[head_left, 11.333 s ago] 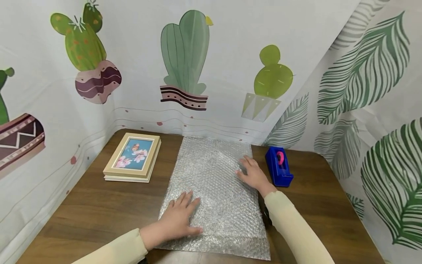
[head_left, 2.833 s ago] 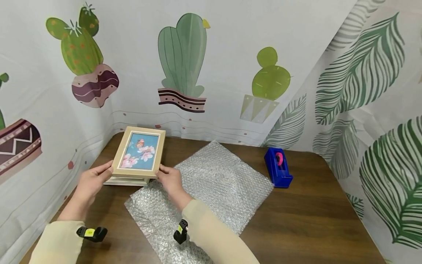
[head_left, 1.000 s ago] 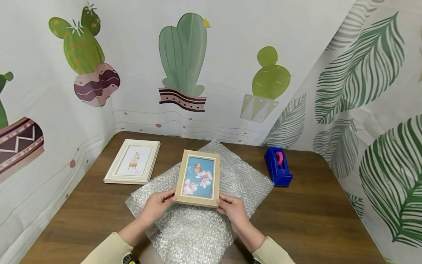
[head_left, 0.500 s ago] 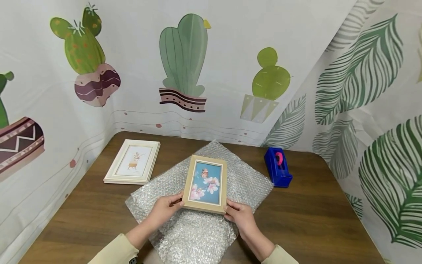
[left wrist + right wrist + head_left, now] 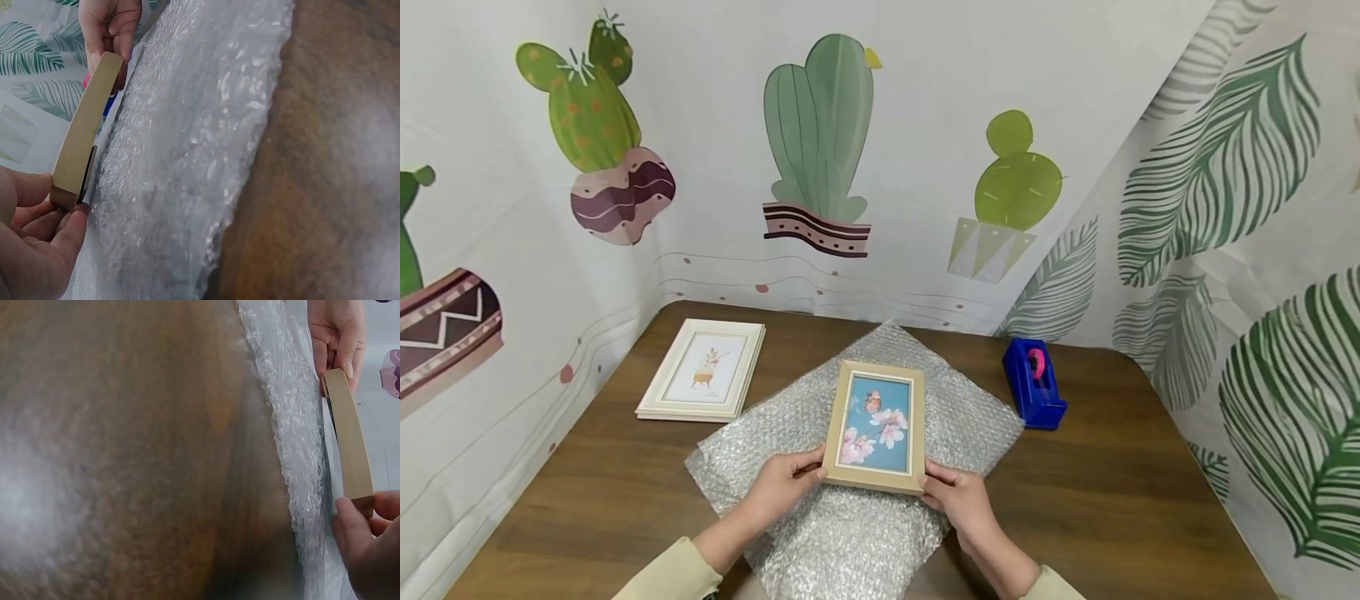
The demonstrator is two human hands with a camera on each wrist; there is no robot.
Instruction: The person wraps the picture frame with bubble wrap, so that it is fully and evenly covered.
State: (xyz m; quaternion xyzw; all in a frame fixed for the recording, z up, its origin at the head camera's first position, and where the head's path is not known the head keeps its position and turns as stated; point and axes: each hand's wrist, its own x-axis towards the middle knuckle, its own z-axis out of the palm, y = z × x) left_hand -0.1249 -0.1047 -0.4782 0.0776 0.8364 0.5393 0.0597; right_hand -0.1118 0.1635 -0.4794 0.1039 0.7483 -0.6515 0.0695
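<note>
Between my two hands is a picture frame (image 5: 877,429) with a gold border and a picture of pink blossoms and a butterfly on blue. My left hand (image 5: 782,483) pinches its lower left corner, thumb on top. At the lower right corner my right hand (image 5: 958,500) grips it the same way. Under the frame lies a sheet of bubble wrap (image 5: 842,542), turned cornerwise on the table. Both wrist views show the frame's gold edge (image 5: 87,125) side-on, close over the wrap; whether it touches the wrap I cannot tell.
On the brown wooden table (image 5: 1120,475), white picture frames (image 5: 702,371) lie stacked at the back left. A blue tape dispenser (image 5: 1034,383) with a pink core stands at the back right, by the wrap's right corner. A patterned cloth (image 5: 925,125) hangs behind.
The gold frame was lifted off the white frames and carried right over the bubble wrap, lately drifting a little right and nearer. Earlier, the wrap was turned cornerwise.
</note>
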